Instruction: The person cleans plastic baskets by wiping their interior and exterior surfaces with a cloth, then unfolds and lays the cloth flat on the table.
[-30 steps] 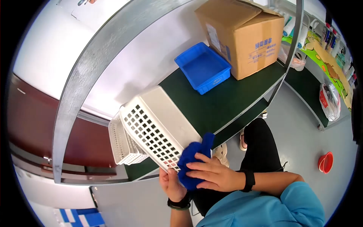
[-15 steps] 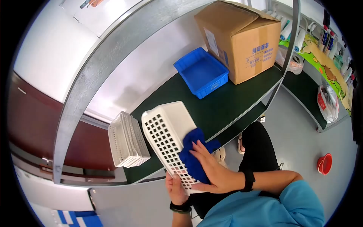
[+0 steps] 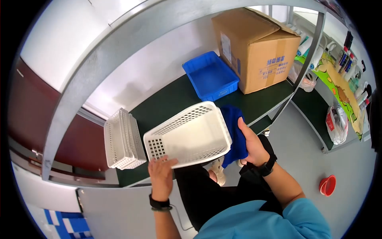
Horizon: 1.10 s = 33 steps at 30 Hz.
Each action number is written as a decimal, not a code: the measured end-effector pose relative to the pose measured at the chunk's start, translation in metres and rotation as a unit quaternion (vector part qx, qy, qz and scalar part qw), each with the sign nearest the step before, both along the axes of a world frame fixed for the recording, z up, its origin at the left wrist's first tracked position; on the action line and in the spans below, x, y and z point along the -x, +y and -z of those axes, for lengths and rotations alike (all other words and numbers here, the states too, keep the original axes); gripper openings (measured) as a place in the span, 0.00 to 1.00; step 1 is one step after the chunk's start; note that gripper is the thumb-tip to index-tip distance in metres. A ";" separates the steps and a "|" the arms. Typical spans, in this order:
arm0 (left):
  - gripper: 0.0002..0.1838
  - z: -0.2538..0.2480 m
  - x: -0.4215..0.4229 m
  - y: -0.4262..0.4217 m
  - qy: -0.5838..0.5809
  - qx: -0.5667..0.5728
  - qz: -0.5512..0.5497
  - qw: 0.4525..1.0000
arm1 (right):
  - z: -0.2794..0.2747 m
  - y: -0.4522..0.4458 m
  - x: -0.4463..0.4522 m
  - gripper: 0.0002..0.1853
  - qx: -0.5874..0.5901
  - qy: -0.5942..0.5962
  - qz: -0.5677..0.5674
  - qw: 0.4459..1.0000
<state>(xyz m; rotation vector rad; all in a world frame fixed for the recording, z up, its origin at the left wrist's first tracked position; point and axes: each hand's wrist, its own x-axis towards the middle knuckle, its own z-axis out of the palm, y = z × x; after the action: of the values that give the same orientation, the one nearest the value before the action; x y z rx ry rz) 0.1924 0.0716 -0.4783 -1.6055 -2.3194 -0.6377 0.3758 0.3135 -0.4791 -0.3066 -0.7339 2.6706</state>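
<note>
Our right hand (image 3: pixel 256 149) clasps a blue cloth (image 3: pixel 234 133) against the white perforated plastic basket (image 3: pixel 189 139), nearer us than the blue tray (image 3: pixel 211 73); our left hand (image 3: pixel 161 178) grips the basket's rim. We judge it light and stiff, best held by that rim

And there you were in a bright blue top (image 3: pixel 274 218), short sleeve (image 3: pixel 297 207) on show, over plain black trousers (image 3: pixel 203 195)! Down below, a pale cream shoe (image 3: pixel 217 172). Your left hand (image 3: pixel 161 175) was bare, with a black wristband (image 3: pixel 160 202), a thinner dark bracelet (image 3: pixel 162 209) beside it and a thin cable (image 3: pixel 180 220) curving near; your right hand (image 3: pixel 254 147), also bare, sported a black strap (image 3: pixel 267 167).
</note>
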 end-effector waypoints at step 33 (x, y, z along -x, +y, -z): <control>0.08 0.051 -0.056 0.089 -0.048 0.029 0.092 0.994 | 0.074 -0.047 0.026 0.24 -0.072 -0.148 0.088 0.982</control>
<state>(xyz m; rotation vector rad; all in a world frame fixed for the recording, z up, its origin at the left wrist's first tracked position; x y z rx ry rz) 0.2482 0.1610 -0.5297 -1.8700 -2.2927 -0.7088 0.3502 0.2663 -0.5527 -0.7061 -0.9349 2.4160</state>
